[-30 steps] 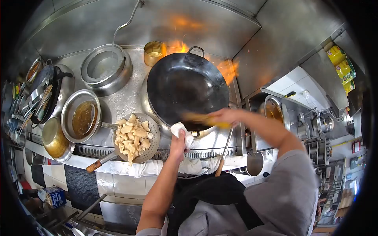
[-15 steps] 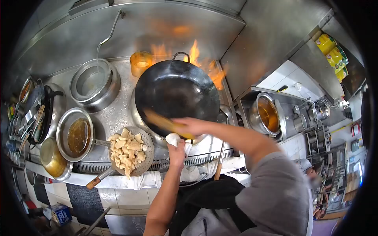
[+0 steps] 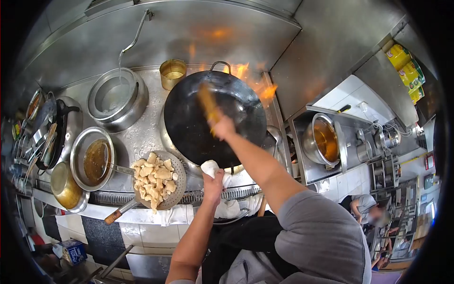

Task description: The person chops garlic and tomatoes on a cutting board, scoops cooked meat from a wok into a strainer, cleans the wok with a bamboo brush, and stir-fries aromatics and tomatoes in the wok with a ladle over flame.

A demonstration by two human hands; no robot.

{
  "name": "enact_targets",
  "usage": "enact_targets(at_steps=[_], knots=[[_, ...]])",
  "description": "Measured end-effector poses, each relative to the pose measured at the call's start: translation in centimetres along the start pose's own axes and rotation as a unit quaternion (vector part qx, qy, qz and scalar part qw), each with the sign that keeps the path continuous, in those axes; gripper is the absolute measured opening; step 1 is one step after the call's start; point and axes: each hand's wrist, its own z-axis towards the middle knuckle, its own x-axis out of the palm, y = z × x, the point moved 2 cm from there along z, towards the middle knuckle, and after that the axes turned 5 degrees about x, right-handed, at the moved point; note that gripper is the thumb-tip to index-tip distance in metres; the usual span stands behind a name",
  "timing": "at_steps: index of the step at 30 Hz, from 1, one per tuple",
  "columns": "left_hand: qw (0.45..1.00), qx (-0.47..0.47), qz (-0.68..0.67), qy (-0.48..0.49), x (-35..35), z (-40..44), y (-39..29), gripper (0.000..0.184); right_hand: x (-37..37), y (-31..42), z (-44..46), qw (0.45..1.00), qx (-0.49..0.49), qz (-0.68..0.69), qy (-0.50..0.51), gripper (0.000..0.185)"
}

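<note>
A large black wok (image 3: 187, 125) sits on the burner, with flames (image 3: 267, 91) rising behind its far right rim. Inside it, my right hand (image 3: 223, 128) is closed around a bamboo wok brush (image 3: 207, 102), blurred by motion, its head towards the far wall of the wok. At the near rim my left hand (image 3: 213, 184) grips a folded white cloth (image 3: 209, 167); whatever part of the wok lies under the cloth is hidden. Left of that hand, a perforated strainer (image 3: 177, 191) holds pale cooked-looking pieces of food (image 3: 153, 175).
A bowl of brown liquid (image 3: 75, 158) supports the strainer's far end. Behind it stands a water pot (image 3: 94, 106) under a running tap (image 3: 137, 35). A brass-coloured can (image 3: 172, 78) is by the wok. On the right is a pot of orange liquid (image 3: 309, 139). Another person (image 3: 364, 206) is farther right.
My right hand has swept the brush from the near left rim up into the far part of the wok. The left hand keeps its hold on the cloth. The flames have shrunk.
</note>
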Motion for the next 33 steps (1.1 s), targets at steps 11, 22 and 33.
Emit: enact_targets(at_steps=[11,22,33], knots=[[0.999,-0.029,0.009,-0.022,0.8,-0.7,-0.9,0.027,-29.0,-3.4,4.1,0.867,-0.018,-0.467,-0.173,0.050],[0.999,-0.046,0.002,-0.013,0.5,-1.0,-0.7,0.020,-3.5,-5.2,-4.9,0.956,-0.179,-0.165,0.163,0.057],[0.998,-0.025,0.048,0.042,-0.2,-1.4,-0.9,0.032,-3.9,-0.5,-2.3,0.998,0.017,-0.056,0.024,0.044]])
